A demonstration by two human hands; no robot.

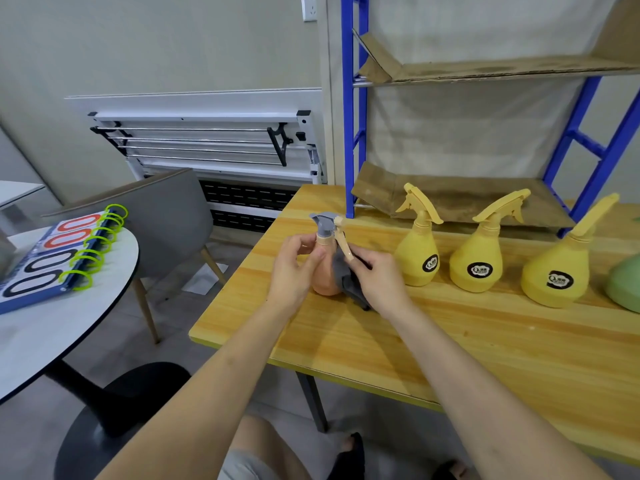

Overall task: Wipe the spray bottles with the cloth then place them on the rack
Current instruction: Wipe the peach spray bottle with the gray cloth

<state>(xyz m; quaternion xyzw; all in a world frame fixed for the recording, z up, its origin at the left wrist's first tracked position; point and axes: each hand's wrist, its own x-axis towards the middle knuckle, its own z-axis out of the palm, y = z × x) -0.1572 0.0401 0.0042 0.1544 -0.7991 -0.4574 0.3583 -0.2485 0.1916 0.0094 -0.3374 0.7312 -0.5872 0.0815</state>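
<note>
An orange spray bottle (323, 271) with a grey nozzle head stands upright on the yellow wooden table (450, 341). My left hand (294, 268) grips its neck and body from the left. My right hand (379, 275) holds a grey cloth (348, 282) against the bottle's right side. Three yellow spray bottles (417, 258) (479, 268) (554, 278) stand in a row to the right on the table. Behind them rises the blue metal rack (355, 133) with cardboard-lined shelves; no bottle is on its visible shelves.
A green object (623, 285) is cut off at the right edge. To the left stand a grey chair (166, 216) and a round white table (52, 334) carrying a flip scoreboard (52, 258). A folded table leans on the wall behind.
</note>
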